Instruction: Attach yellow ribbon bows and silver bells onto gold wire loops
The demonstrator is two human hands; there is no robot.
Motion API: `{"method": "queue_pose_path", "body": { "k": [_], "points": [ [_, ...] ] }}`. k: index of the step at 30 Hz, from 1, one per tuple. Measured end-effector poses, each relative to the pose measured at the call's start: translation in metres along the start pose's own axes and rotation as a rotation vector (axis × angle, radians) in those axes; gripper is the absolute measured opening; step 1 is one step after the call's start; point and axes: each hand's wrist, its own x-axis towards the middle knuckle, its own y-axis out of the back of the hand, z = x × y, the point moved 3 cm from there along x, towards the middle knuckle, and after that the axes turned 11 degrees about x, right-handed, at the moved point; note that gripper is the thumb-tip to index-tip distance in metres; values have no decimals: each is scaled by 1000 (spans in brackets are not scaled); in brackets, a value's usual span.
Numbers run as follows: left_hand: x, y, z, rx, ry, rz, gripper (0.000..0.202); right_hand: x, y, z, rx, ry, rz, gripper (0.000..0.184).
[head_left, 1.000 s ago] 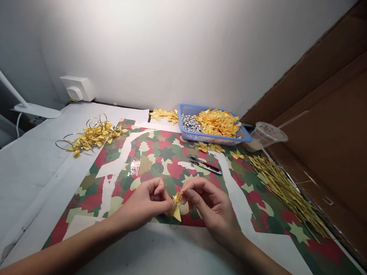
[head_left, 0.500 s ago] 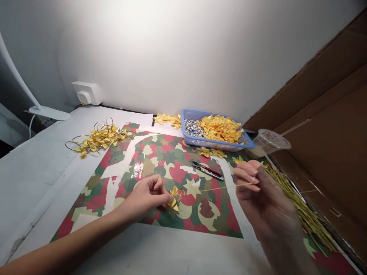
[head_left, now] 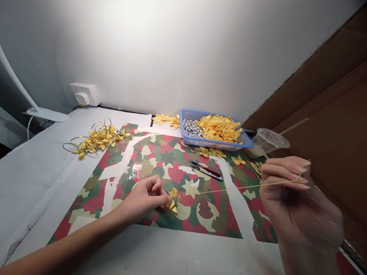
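Note:
My left hand (head_left: 146, 198) rests low on the patterned mat and pinches a small yellow satin bow (head_left: 172, 200) with a thin gold wire loop at its side. My right hand (head_left: 292, 194) is raised at the right, its fingertips closed on a long thin gold strand (head_left: 243, 187). That strand stretches left towards the bow, though I cannot tell whether they join. Behind my right hand, a bundle of gold strands (head_left: 257, 167) is mostly hidden.
A blue plastic basket (head_left: 218, 145) holds silver beads and yellow bows. Red-handled thread snips (head_left: 206, 170) lie on the red-and-green mat (head_left: 183, 214). Finished gold-looped bows (head_left: 97, 140) lie at left. A plastic cup (head_left: 268, 142) and cardboard wall (head_left: 318, 95) stand at right.
My right hand has moved away from the bow, out to the right and nearer the camera, with the gold strand drawn out long. My left hand remains on the bow.

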Motion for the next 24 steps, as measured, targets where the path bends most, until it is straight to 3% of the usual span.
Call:
{"method": "queue_pose_path", "body": {
  "k": [13,16,19,24],
  "points": [
    [-2,-1,0,-3,14,-3,44,1,1,2,299,-70,91,45],
    [-1,0,-1,-12,13,10,44,-1,2,5,252,-63,99,44],
    [2,2,-3,-42,-2,24,44,-2,4,12,82,-76,18,30],
    [4,2,-3,-116,-5,-11,45,-7,4,37,-261,-297,-265,20]
  ]
}}
